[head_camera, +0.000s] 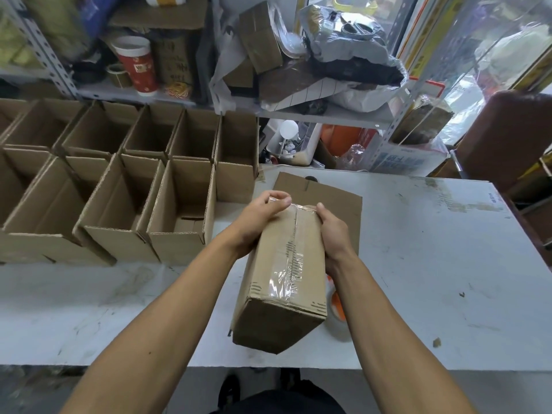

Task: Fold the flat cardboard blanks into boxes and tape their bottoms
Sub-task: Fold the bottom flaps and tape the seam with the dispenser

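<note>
Box count so far: two rows of finished boxes point(125, 186) standing open side up on the left of the worktop point(418, 234), around nine that I can see, maybe more past the edge. The one I'm on, the box point(283, 264), is up off the worktop between both hands, bottom facing me, and the clear tape point(291, 264) already runs down the seam. My left hand point(263, 216) is curled at the far left corner, pinching the tape end up there, and my right hand point(331, 228) grips the far right edge to hold it steady. So I'd say this one just needs the tape end pressed down, then it joins the rows. Underneath there's at least one flat blank point(343, 201) lying on the worktop, can't tell how many are stacked there. Tape roll point(337, 312) is peeking out beside the box near my right wrist.
</note>
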